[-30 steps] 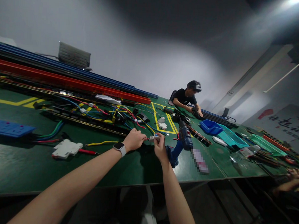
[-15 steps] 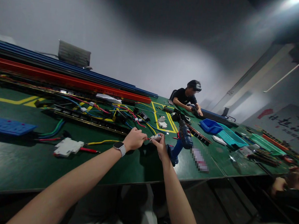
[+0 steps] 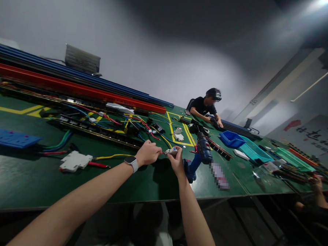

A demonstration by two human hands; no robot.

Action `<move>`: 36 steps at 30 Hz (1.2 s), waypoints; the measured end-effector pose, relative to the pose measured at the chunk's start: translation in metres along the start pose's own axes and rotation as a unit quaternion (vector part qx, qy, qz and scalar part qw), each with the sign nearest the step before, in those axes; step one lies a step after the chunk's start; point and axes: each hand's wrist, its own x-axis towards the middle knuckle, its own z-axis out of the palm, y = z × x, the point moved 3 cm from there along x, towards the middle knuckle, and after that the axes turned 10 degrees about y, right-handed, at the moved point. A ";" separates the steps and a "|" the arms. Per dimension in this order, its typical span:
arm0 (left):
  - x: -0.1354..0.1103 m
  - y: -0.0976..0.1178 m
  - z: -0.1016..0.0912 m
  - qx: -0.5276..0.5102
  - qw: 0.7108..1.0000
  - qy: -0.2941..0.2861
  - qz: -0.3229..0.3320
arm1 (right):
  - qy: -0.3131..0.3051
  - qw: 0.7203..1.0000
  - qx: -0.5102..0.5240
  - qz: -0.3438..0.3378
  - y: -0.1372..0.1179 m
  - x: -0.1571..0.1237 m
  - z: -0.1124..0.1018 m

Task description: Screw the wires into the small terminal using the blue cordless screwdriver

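My left hand (image 3: 148, 153), with a white watch on its wrist, is closed with its fingertips around a thin red wire (image 3: 162, 152). The wire's end points at a small white circuit breaker (image 3: 170, 151); whether it sits inside a terminal is too small to tell. My right hand (image 3: 176, 161) pinches that breaker between thumb and fingers, just above the table. Right beside my right hand stands a blue cordless drill (image 3: 197, 159). Left of my left hand lies another white breaker block (image 3: 75, 161) with red and yellow wires.
A blue power strip (image 3: 13, 137) lies at the left. Behind my hands are a black rail (image 3: 97, 131), tangled wires and white breakers (image 3: 178, 134). Blue (image 3: 231, 139) and teal trays (image 3: 254, 149) stand right. A co-worker (image 3: 206, 107) sits across the table; another person's hand (image 3: 317, 184) is far right.
My hands and the breaker stay nearly in place, with only a slight shift. At the far right, the other person's hand has risen to the table's edge.
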 end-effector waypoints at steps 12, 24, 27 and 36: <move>0.000 0.001 0.003 0.010 1.000 -0.007 0.003 | -0.012 0.998 -0.040 -0.046 -0.004 -0.004 0.005; 0.000 -0.001 0.009 0.022 1.000 -0.013 0.011 | -0.053 0.976 -0.122 -0.171 -0.022 -0.007 0.005; 0.000 -0.004 0.011 0.027 0.999 -0.020 0.018 | -0.051 0.979 -0.116 -0.159 -0.008 -0.004 0.007; 0.004 -0.013 0.009 0.043 0.999 -0.010 0.002 | -0.032 0.983 -0.136 -0.121 0.031 0.004 0.025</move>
